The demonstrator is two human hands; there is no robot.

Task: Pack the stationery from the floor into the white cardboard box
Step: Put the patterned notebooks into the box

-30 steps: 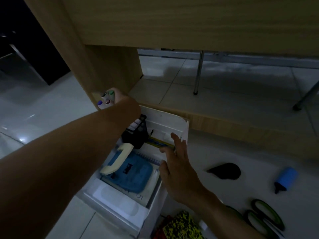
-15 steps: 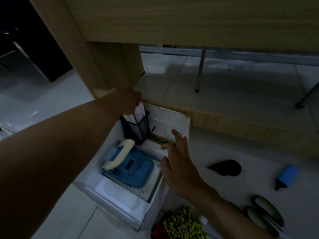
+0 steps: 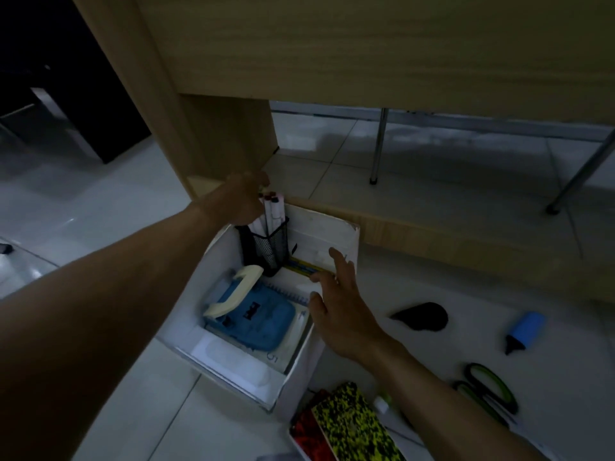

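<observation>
1. Your left hand (image 3: 244, 201) is up at the markers (image 3: 271, 207) standing in the mesh cup (image 3: 269, 249); can't tell if it's actually gripping them, fingers are hidden.
2. Your right hand (image 3: 336, 301) is flat and relaxed on the box (image 3: 349, 234) rim, holding nothing.
3. Cup sits in the box's far corner; blue punch (image 3: 256, 319) lies on a notebook (image 3: 296, 294) beside it.
4. On the floor to the right: highlighter (image 3: 525, 331), scissors (image 3: 489, 387), a black thing (image 3: 422, 316); patterned pouch (image 3: 352, 427) just by the box.

Box (image 3: 301, 377) on floor (image 3: 416, 287); pen cup (image 3: 271, 247) at its back, punch (image 3: 256, 314) in front; highlighter (image 3: 525, 331), scissors (image 3: 489, 384) right of box.
</observation>
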